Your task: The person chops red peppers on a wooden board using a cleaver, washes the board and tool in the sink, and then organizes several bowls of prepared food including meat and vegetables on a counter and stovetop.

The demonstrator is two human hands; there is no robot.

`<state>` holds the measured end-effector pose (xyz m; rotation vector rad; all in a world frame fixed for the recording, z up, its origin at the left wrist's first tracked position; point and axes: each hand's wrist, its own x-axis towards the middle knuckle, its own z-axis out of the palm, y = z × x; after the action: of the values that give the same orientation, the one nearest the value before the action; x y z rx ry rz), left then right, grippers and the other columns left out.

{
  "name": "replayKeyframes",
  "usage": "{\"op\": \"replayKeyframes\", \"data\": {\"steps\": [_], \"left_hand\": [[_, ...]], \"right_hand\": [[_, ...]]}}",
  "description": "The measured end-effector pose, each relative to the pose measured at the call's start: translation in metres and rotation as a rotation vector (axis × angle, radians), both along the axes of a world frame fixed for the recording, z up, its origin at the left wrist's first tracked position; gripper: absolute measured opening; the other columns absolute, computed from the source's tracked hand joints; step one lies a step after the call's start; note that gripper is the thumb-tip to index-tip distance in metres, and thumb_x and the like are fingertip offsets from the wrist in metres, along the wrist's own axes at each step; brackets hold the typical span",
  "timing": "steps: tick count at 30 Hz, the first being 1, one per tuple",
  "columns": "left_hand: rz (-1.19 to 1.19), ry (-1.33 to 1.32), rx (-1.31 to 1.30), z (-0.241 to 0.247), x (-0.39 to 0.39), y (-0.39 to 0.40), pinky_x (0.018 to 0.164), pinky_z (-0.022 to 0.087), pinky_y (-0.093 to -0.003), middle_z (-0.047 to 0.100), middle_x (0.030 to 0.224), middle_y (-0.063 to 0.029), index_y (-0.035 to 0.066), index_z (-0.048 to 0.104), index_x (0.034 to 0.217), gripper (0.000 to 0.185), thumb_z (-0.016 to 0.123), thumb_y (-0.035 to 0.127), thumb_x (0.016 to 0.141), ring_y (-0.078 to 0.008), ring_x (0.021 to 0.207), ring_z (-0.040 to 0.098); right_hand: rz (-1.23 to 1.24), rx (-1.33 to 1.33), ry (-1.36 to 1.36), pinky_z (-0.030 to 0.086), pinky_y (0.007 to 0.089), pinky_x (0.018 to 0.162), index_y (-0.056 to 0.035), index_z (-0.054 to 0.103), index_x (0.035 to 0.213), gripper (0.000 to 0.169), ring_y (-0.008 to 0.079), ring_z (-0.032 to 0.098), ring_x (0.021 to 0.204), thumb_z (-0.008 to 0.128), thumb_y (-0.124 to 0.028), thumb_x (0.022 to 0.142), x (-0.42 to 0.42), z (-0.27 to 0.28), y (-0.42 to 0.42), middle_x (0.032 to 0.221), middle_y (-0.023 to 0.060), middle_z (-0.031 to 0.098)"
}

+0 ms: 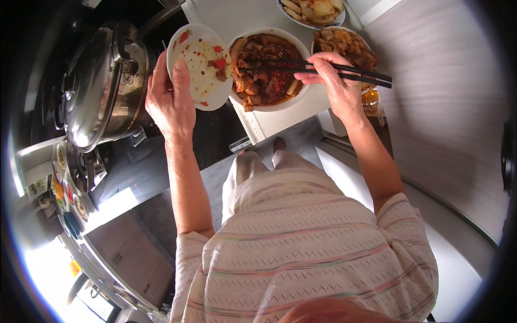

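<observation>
My left hand (173,97) grips a white plate (198,84) with red flower decoration, thumb over its rim. The plate is tilted beside a large white bowl (297,103), and brown sauce and a few food scraps cling to it. Chunks of food in dark red-brown sauce (268,68) fill the bowl. Black chopsticks (355,72) are held in my right hand (337,82); their tips reach over the food at the bowl's left side. Behind that hand stands a bowl of browned food pieces (343,46), partly covered by it.
A large lidded steel pot (101,89) stands on the black stove at left, near a burner (83,165). Another bowl of food (313,12) sits at the back of the pale counter (226,12). A grey panel (436,80) rises at right. Several dishes line the far-left counter.
</observation>
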<state>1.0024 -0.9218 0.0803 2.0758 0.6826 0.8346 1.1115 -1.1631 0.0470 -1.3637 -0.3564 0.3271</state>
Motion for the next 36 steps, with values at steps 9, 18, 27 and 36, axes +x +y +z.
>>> {"op": "replayKeyframes", "data": {"steps": [9,18,27,36], "left_hand": [[-0.045,0.006,-0.017,0.001,0.012,-0.004,0.063,0.045,-0.0249,0.056,0.076,-0.0046,0.009,0.060,0.115,0.046,0.059,0.044,0.086,-0.0103,0.067,0.053],[-0.059,-0.011,-0.013,0.000,0.021,0.001,0.062,0.044,-0.0254,0.055,0.074,-0.0035,0.009,0.061,0.115,0.047,0.059,0.046,0.085,-0.0105,0.064,0.049],[-0.050,-0.131,-0.117,-0.003,0.034,0.004,0.062,0.043,-0.0228,0.060,0.081,-0.0025,0.007,0.061,0.114,0.045,0.059,0.042,0.086,-0.0079,0.065,0.049],[-0.053,-0.389,-0.542,-0.050,0.088,0.043,0.063,0.049,-0.0264,0.059,0.105,-0.0113,-0.003,0.050,0.116,0.036,0.050,0.024,0.092,-0.0160,0.085,0.059]], "right_hand": [[0.022,-0.027,-0.092,0.056,0.0283,0.065,0.0056,0.056,0.101,0.024,0.0260,0.067,0.074,0.052,-0.016,0.092,0.005,0.029,-0.003,0.088,0.0158,0.060],[0.074,-0.001,-0.121,0.055,0.0244,0.062,0.0030,0.059,0.099,0.020,0.0223,0.067,0.076,0.053,-0.015,0.092,0.013,0.015,0.001,0.088,0.0107,0.062],[0.058,0.007,-0.025,0.056,0.0294,0.064,0.0058,0.056,0.101,0.022,0.0262,0.067,0.074,0.052,-0.014,0.092,0.009,0.021,0.004,0.086,0.0144,0.062],[-0.099,0.038,0.059,0.055,0.0272,0.061,0.0048,0.056,0.100,0.022,0.0246,0.067,0.073,0.054,-0.015,0.090,0.033,0.021,0.003,0.088,0.0136,0.061]]}}
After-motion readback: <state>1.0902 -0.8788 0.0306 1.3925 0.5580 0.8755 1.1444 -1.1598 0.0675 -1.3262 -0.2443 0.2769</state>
